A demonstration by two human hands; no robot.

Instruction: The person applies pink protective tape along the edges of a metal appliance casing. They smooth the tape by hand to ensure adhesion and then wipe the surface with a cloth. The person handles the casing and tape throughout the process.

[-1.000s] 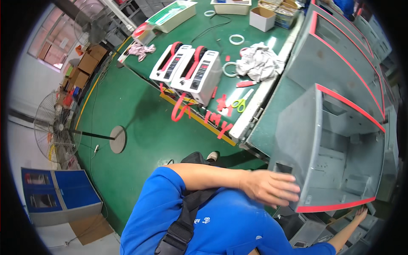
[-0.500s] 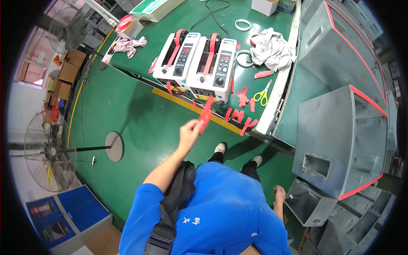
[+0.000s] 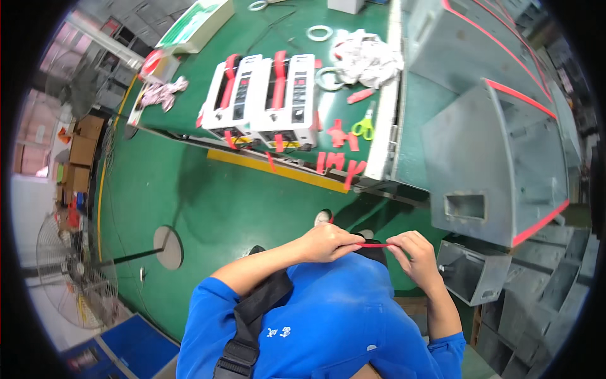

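A strip of red tape [image 3: 375,245] is stretched level in front of my blue shirt, pinched at both ends. My left hand [image 3: 328,242] grips one end between thumb and fingers. The other end is in a pinch of my right hand [image 3: 415,252]. Two white tape dispensers, the left one [image 3: 216,118] and the right one [image 3: 257,131], stand side by side at the bench edge. Both are loaded with red tape, and a short tongue of tape sticks out at the front of each.
Cut red tape pieces [image 3: 338,134] and yellow-handled scissors [image 3: 364,128] lie on the green bench [image 3: 271,38], with a crumpled white cloth [image 3: 366,60] behind. Grey metal cabinets [image 3: 464,158] edged in red stand at right. A pedestal fan [image 3: 79,268] is at left.
My left hand has drawn the red tape back from the dispensers toward my body. My right hand has come up from my side and taken the other end. The view has shifted.
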